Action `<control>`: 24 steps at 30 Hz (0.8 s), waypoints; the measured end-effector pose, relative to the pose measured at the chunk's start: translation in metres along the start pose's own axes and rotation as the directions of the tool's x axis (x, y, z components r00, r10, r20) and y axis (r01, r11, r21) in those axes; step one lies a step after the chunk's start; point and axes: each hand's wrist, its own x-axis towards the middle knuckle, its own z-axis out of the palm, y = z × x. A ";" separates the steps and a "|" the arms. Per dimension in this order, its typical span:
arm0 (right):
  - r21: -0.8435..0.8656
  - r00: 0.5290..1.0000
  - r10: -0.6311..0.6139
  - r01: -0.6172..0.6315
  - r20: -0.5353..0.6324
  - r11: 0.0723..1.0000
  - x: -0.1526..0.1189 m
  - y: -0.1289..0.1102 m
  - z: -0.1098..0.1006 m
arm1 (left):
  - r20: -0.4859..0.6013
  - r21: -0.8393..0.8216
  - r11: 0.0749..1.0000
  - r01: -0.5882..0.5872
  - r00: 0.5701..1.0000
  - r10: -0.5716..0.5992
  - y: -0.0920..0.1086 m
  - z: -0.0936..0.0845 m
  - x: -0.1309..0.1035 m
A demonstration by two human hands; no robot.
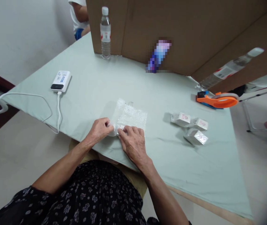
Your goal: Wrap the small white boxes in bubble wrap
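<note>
Head view showed both hands at the near edge of the wrap [134, 117], a clear crinkly sheet on the tabletop [88, 84] right in front of the person. Left hand [100, 128] was narrow, fingertips pinching a bunched bit of wrap; right hand [133, 142] had its fingers bent down just beside it, but I couldn't tell if they gripped or only pressed. A small pale piece [120, 127] peeked out between them, too covered to name. My take: the left needed a snug pinch while the right flattened the sheet, so it wouldn't skew. Light pressure seemed smart, since it looked easy to crease. Three boxes [195, 137] sat off to the right, the orange dispenser [218, 100] beyond them.
</note>
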 end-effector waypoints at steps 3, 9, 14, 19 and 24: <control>0.005 1.000 -0.002 0.002 0.015 1.000 0.001 0.000 -0.001 | 0.074 -0.227 0.970 0.086 0.995 -0.070 0.004 0.007 0.000; 0.065 0.998 -0.004 0.001 0.059 0.998 0.000 0.000 -0.007 | 0.203 -0.509 0.836 0.208 0.972 -0.118 0.007 0.018 0.003; 0.085 0.998 -0.008 0.003 0.060 0.996 -0.001 0.000 -0.010 | 0.216 -0.508 0.841 0.188 0.972 -0.086 0.013 0.020 0.002; 0.102 0.998 -0.029 0.023 0.061 0.995 -0.002 0.002 -0.013 | 0.338 -0.432 0.876 0.215 0.939 -0.063 0.028 0.007 0.000; 0.217 0.999 -0.027 0.022 0.018 0.976 -0.005 0.008 -0.015 | 0.419 -0.322 0.941 0.106 0.907 0.042 0.026 0.001 0.000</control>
